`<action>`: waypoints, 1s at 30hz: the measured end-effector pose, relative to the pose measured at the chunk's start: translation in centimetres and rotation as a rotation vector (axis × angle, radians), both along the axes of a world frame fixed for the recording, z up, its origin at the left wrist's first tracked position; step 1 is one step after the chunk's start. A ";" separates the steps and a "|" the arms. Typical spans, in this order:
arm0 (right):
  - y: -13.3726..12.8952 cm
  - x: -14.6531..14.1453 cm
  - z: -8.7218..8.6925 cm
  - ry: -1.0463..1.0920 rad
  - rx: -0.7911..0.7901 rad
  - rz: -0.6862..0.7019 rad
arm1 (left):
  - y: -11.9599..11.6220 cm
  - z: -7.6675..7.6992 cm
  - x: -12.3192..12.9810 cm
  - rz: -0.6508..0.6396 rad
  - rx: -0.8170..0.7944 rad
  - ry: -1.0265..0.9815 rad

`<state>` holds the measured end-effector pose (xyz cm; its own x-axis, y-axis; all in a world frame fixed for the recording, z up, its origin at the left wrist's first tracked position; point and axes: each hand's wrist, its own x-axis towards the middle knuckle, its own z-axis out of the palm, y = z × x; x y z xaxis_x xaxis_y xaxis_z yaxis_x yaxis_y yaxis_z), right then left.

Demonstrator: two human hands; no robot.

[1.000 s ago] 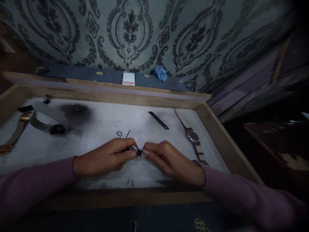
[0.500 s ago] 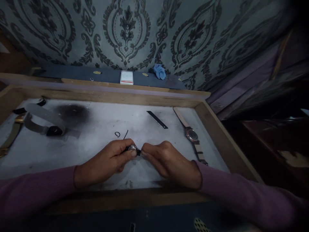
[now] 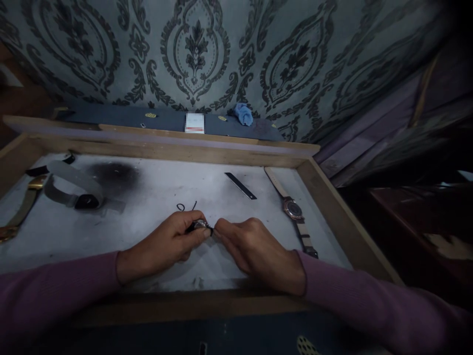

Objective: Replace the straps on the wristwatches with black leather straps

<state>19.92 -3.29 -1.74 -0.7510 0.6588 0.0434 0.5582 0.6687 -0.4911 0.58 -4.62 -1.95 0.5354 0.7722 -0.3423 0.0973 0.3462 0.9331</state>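
Between my hands, above the white floor of a shallow wooden tray (image 3: pixel 221 155), is a small wristwatch (image 3: pixel 200 224) with a shiny metal case and a dark strap. My left hand (image 3: pixel 166 241) is closed around the case, thumb and forefinger pinching it. My right hand (image 3: pixel 254 246) pinches the short dark strap end at the case's right side; the fingertips nearly meet those of the left. Much of the strap is hidden by the fingers. Just beyond lie a small black loop (image 3: pixel 180 207) and a thin dark stick (image 3: pixel 194 205).
A black blade strip (image 3: pixel 240 186) lies behind my right hand. Farther right is a watch with a light strap (image 3: pixel 293 209). On the left are a grey-banded smartwatch (image 3: pixel 87 201) and a gold watch (image 3: pixel 37 183). Behind the tray sit a small white box (image 3: pixel 194 123) and a blue cloth (image 3: pixel 244 114).
The view has shifted slightly. My right hand has come a little closer to my left, and less of the dark strap shows between them. Both hands keep their pinch.
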 end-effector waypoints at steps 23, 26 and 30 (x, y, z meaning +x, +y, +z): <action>0.2 -0.4 0.8 0.221 -0.384 -0.036 | 0.1 0.3 -0.4 -0.019 0.078 0.008; 0.4 -0.4 0.9 0.228 -0.461 -0.031 | 0.1 0.6 -0.3 -0.030 0.138 0.046; 0.5 -0.5 1.0 0.250 -0.514 -0.021 | 0.1 0.9 -0.3 -0.026 0.192 0.070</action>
